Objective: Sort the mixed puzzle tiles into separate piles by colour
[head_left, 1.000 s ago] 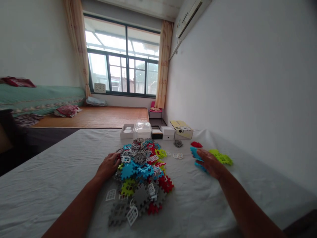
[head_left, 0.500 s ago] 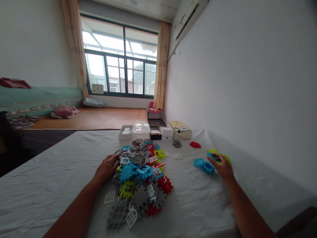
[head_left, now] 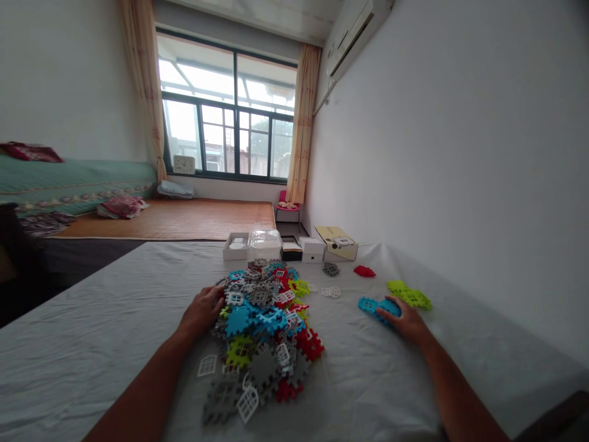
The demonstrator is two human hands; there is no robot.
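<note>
A heap of interlocking plastic tiles [head_left: 264,325] in grey, blue, red, green and white lies on the white sheet. My left hand [head_left: 202,310] rests with curled fingers against the heap's left edge. My right hand [head_left: 405,322] lies flat, fingers stretched out, on a small group of blue tiles [head_left: 375,305] at the right. Green tiles [head_left: 409,294] sit just beyond it, apart from the hand. One red tile [head_left: 364,271] and one grey tile [head_left: 330,268] lie further back.
Several small boxes [head_left: 294,245] and a yellow carton [head_left: 341,242] line the far edge of the sheet-covered table [head_left: 92,319]. The wall runs close on the right. Beyond are a wooden platform, a bed and a window.
My right hand moved from the green tiles back toward me and now lies flat on the blue tiles. The left hand has stayed at the heap.
</note>
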